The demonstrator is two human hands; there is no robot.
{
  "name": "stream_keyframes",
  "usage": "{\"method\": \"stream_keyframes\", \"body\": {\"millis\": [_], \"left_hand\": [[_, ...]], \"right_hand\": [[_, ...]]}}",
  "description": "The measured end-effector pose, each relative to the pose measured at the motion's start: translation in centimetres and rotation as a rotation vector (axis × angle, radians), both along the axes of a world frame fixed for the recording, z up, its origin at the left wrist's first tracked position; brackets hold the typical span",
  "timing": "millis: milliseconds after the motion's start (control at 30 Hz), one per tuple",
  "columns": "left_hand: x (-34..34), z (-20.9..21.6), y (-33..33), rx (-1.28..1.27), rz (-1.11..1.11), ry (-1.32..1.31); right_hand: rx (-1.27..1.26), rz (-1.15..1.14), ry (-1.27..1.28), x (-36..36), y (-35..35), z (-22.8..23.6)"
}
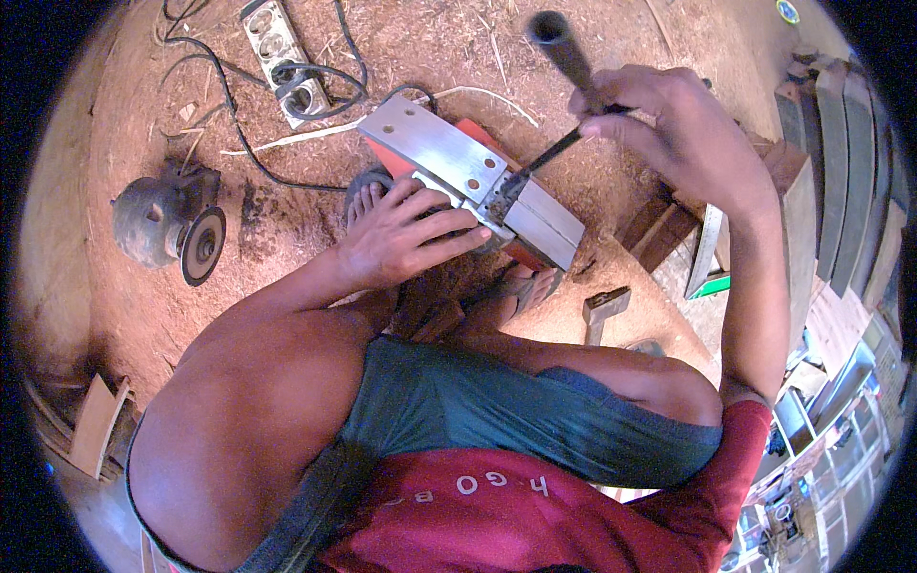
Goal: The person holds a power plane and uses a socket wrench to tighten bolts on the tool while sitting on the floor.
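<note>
The left hand (409, 234) hides part of the planer (435, 143); the right hand (659, 119) covers part of a dark tool (562, 48). Clutter (817, 430) at near right is too small to tell.

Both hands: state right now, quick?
Left hand: touching the orange machine with flat silver metal plates; whether gripping can't be told.
Right hand: closed, holding the long, dark, rod-shaped tool.

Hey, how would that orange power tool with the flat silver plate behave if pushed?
The power tool is probably heavy for its size, given its broad metal plate. That plate looks stiff, and its smooth sheen suggests slipperiness.
</note>
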State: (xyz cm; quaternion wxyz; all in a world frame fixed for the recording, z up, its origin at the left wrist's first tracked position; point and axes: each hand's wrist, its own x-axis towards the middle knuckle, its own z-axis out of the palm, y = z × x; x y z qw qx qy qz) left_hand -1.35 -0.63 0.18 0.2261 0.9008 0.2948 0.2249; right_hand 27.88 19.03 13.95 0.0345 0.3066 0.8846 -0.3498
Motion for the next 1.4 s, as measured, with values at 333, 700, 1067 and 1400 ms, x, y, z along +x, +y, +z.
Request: {"method": "stream_keyframes", "body": {"millis": [333, 700, 1067, 1400], "left_hand": [[0.1, -0.1, -0.1, 0.013, 0.005, 0.005], [0.1, 0.1, 0.0, 0.001, 0.005, 0.012], [0.0, 0.0, -0.1, -0.007, 0.007, 0.018], [0.0, 0.0, -0.1, 0.010, 0.005, 0.028]], "right_hand": [[0.039, -0.005, 0.010, 1.5, 0.1, -2.8], [-0.016, -0.007, -0.021, 1.4, 0.0, -2.8], [-0.047, -0.034, 0.015, 1.2, 0.0, -2.7], [-0.072, -0.065, 0.009, 1.2, 0.0, -2.9]]}}
